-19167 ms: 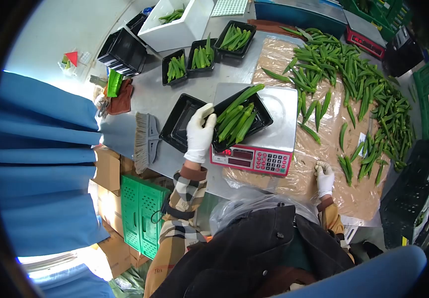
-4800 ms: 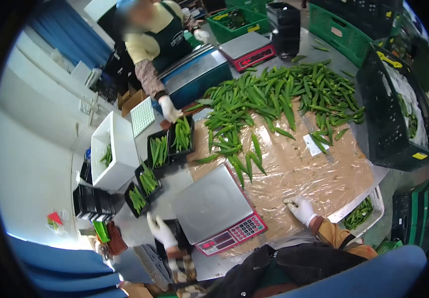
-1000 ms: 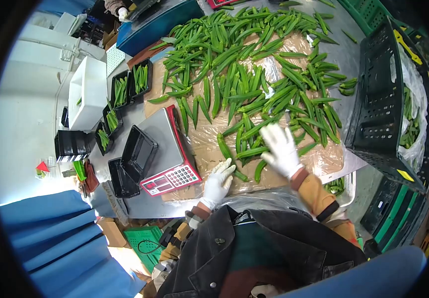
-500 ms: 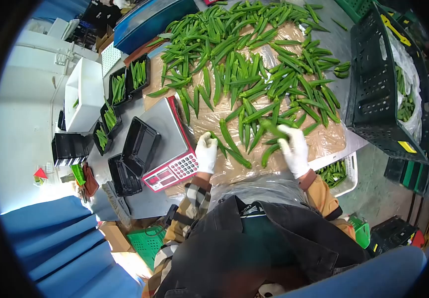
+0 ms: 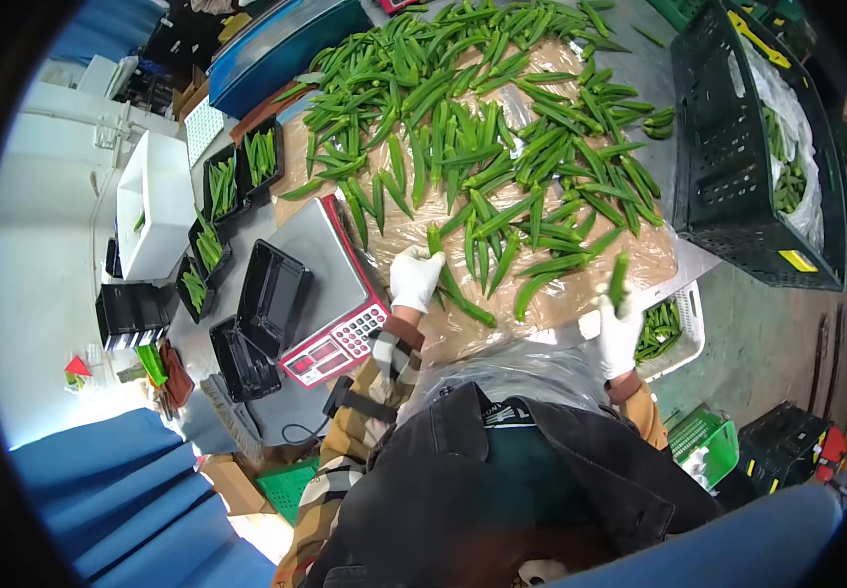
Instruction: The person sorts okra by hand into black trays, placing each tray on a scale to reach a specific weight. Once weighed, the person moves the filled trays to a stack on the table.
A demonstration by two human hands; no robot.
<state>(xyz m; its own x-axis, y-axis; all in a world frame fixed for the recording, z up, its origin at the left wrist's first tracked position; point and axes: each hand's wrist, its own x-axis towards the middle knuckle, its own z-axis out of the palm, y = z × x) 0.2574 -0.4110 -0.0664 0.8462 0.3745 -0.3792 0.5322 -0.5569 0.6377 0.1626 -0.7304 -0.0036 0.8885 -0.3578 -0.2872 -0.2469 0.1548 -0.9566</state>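
The left hand [image 5: 414,280], in a white glove, is just right of the scale [image 5: 321,257], its fingers closed on an okra pod [image 5: 433,238]. One end of that pod points away from the person, its long axis running nearly straight out; the fingers hide its middle. From below the fingers, a green length slants away from the scale, toward the person's right; whether it is the same pod cannot be told.

The right hand [image 5: 622,338], also gloved in white, is well apart from the left, farther right of the scale. Its fingers are clamped on the lower end of a single pod [image 5: 620,277], whose long axis runs away from the person with the free end outward.

Loose okra [image 5: 541,137] spreads over the plastic-covered cardboard [image 5: 561,304], right of the scale and beyond it, pods pointing many ways. A black tray [image 5: 276,294] sits on the scale's left part, overlapping a second tray [image 5: 237,367] at the scale's left. Filled trays [image 5: 218,191] stand beyond the scale to the left, their pods roughly lengthwise, with a white box [image 5: 159,211] beside them. Far right of the scale are a white basket [image 5: 694,328] holding okra and a dark crate [image 5: 727,147].
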